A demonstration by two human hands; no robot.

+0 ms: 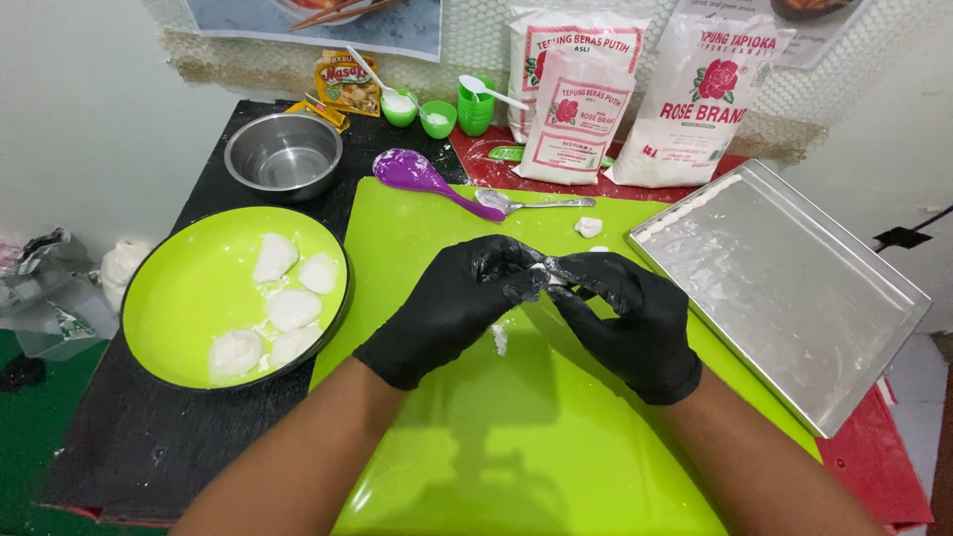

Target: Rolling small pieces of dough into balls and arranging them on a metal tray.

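Observation:
Both my hands wear black gloves dusted with flour. My left hand (459, 308) and my right hand (627, 316) meet fingertip to fingertip above a lime-green cutting mat (516, 437), pinching a small piece of white dough (542, 270) between them. Most of the piece is hidden by the fingers. A dough scrap (499, 339) lies on the mat under my left hand. To the left, a lime-green plate (189, 288) holds several white dough lumps (294, 309).
A metal tray (794, 298) lies at the right with a thin dough strip along its far rim. Behind the mat are a steel bowl (284, 154), purple spoon (427, 177), metal spoon (521, 203), small dough bit (589, 226), green cups (437, 117), flour bags (576, 114).

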